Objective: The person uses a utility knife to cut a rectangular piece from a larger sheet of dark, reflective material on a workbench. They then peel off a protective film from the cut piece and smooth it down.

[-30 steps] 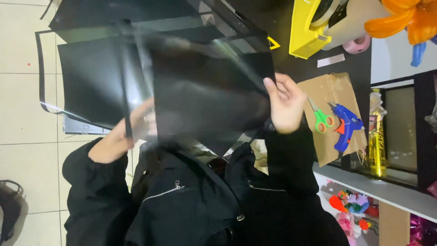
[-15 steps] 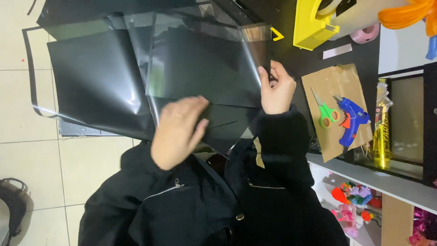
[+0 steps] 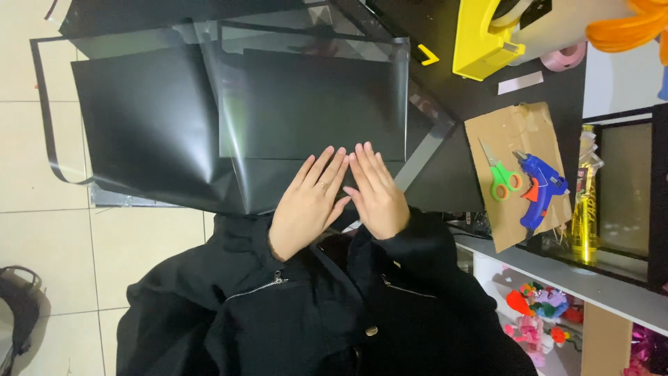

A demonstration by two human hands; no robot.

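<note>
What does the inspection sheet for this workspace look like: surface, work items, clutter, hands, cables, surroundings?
Surface: black table, mostly covered by sheets.
Work items: large black sheet with a folded black sheet lying on top, its near edge under both hands.
Clutter: cardboard piece carrying green scissors and a blue glue gun; yellow tape dispenser; pink tape roll.
Hands: left hand and right hand lie flat, side by side, palms down on the folded sheet; nothing gripped.
Cables: nothing seen.
Surroundings: tiled floor on one side, shelf with colourful small items below on the other.
</note>
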